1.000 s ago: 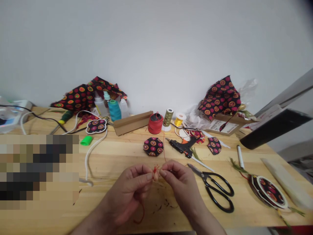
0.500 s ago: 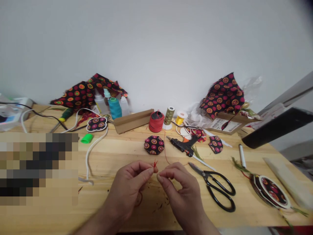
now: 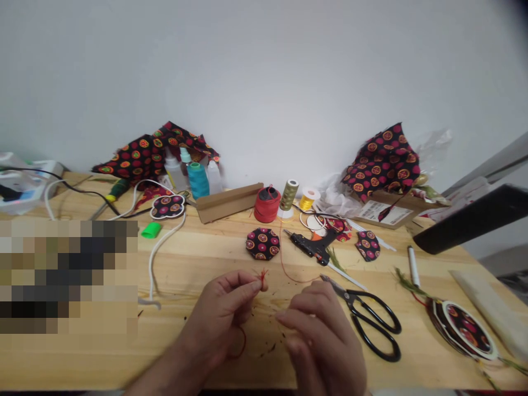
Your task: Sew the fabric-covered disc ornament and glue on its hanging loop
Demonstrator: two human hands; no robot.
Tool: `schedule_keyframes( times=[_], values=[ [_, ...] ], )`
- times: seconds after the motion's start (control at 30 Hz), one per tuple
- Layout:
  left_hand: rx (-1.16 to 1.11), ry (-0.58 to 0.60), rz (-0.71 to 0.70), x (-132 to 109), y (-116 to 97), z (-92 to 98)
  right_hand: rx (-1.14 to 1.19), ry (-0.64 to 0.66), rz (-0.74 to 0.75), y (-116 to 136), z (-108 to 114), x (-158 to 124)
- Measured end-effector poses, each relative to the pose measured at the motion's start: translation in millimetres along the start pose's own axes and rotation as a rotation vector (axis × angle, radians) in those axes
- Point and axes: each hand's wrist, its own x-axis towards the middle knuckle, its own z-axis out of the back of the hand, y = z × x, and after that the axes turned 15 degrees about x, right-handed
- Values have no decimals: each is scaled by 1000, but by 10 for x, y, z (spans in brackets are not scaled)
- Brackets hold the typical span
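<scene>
My left hand (image 3: 225, 319) pinches a small bead with a frayed red thread (image 3: 263, 276) sticking out above thumb and forefinger; a loop of the red thread hangs below the hand. My right hand (image 3: 319, 330) hovers lower right of it, fingers curled together, a little blurred, and I cannot make out anything in them. A thin red thread (image 3: 284, 264) runs over the wooden table (image 3: 198, 258) from the red spool (image 3: 267, 204) toward my hands. Black scissors (image 3: 369, 322) lie just right of my right hand.
A fabric-covered octagon (image 3: 263, 243) and a black glue gun (image 3: 311, 247) lie behind my hands. Thread spools, bottles, patterned fabric heaps (image 3: 154, 151) and a cardboard box (image 3: 385, 212) line the wall. A white cord (image 3: 159, 250) lies left, a round fabric ornament (image 3: 464, 330) right.
My right hand has let go of the bead and moved down and right, away from the left hand. The left hand keeps its pinch on the bead and thread.
</scene>
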Motion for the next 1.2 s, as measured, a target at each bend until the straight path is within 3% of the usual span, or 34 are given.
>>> schedule_keyframes(
  times=[0.07, 0.13, 0.23, 0.33, 0.5, 0.77, 1.03, 1.2],
  values=[
    [4, 8, -9, -6, -2, -2, 51, -136, -168, -67, 13, -3],
    [13, 0, -20, -18, -10, -6, 133, -223, -483, -161, 4, -8],
    [5, 23, -35, -44, -33, -11, 510, -215, -1049, -272, -34, -25],
    [-41, 138, -42, -70, -59, -5, 904, -297, -1311, -305, -84, -49],
    [-201, 363, 11, -70, -57, 36, 1320, -316, -1389, -282, -167, -73],
    [-372, 437, 56, -51, -26, 67, 1338, -443, -1359, -249, -234, -55],
    [-450, 477, 48, -100, -26, 21, 1537, -559, -1322, -190, -390, -61],
    [-460, 538, 17, -112, -12, 31, 1634, -519, -1275, -137, -479, -68]
  ],
)
